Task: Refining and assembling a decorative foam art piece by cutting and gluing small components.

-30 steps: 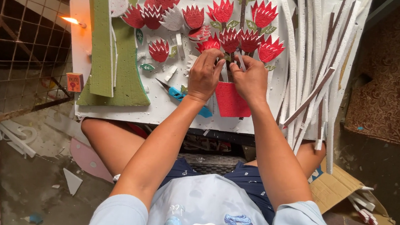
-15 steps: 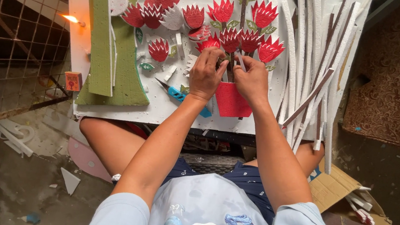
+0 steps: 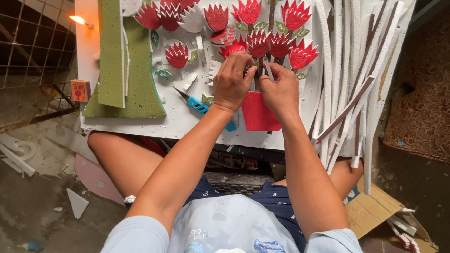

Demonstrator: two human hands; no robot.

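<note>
Hands pinching stems above red foam pot, small orange box at white board's left edge

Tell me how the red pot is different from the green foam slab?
The red pot is small and lies under the left hand and right hand, partly hidden; the green foam slab is much bigger and nobody touches it. The pot is narrower at the bottom, while the slab widens toward the near edge. A white strip lies on the slab; stems rise from the pot. Both lie flat on the white board.
</note>
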